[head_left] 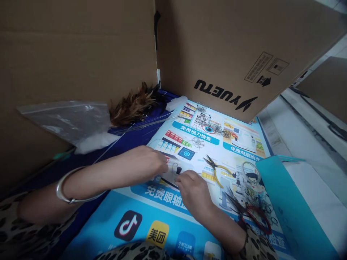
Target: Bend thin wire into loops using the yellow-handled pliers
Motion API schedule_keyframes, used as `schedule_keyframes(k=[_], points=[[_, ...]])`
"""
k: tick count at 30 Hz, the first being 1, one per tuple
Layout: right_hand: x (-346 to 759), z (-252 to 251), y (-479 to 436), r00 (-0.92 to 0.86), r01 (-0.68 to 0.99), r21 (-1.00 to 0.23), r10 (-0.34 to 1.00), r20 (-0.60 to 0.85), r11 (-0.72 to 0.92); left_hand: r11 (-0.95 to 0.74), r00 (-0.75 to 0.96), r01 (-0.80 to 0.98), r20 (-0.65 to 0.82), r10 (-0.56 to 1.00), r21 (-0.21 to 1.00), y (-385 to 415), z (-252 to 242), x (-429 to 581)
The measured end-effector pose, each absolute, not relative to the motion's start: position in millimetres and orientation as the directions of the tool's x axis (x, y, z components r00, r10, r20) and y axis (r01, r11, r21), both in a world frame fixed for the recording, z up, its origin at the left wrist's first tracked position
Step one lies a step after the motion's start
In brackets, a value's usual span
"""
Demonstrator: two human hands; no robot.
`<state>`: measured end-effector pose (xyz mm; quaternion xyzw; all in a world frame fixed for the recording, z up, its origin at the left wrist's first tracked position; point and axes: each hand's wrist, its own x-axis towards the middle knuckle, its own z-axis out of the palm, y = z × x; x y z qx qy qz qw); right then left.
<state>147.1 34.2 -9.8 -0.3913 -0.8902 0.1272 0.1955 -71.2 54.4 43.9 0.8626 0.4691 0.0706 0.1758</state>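
Note:
My left hand (151,162) has its fingers curled together above the printed poster (97,224), a silver bangle (61,190) on its wrist. Close by, my right hand (193,191) is pinched, fingertips pointing at the left hand. What either hand holds is too small or hidden; a faint thin line shows between them. Yellow-handled pliers (217,170) lie open-jawed beyond the right hand. Red-handled scissors (257,216) rest right of the right forearm, beside a tangle of wire loops (260,195). Further back are tangled thin wires (198,143).
Cardboard panels (76,54) stand along the left and back, one printed YUETU (225,90). Brown feathers (135,104) and a clear plastic bag (70,119) with white material lie at the left. A teal box (292,206) stands on the right.

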Motion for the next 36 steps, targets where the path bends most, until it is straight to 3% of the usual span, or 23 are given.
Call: schedule_keyframes(k=[3, 8, 14, 20, 27, 36], points=[[152, -5, 39, -0.601, 0.653, -0.348, 0.740, 0.301, 0.672, -0.619, 0.676, 0.711, -0.082, 0.732, 0.333, 54, 44, -59], [155, -4, 41, -0.615, 0.721, -0.153, 0.726, 0.306, 0.676, -0.667, 0.683, 0.705, 0.023, 0.730, 0.242, 55, 38, -42], [153, -4, 40, -0.641, 0.753, 0.041, 0.717, 0.274, 0.657, -0.682, 0.684, 0.729, -0.038, 0.728, 0.060, 57, 34, -24], [140, 6, 44, -0.651, 0.752, 0.090, 0.714, 0.256, 0.653, -0.623, 0.642, 0.743, 0.005, 0.767, 0.245, 58, 27, -33], [139, 12, 47, -0.642, 0.763, 0.040, 0.748, 0.168, 0.646, -0.617, 0.637, 0.730, 0.032, 0.770, 0.293, 59, 25, -34], [145, 5, 52, -0.557, 0.823, -0.036, 0.817, 0.150, 0.567, -0.516, 0.564, 0.724, 0.036, 0.825, 0.457, 66, 17, -39]])
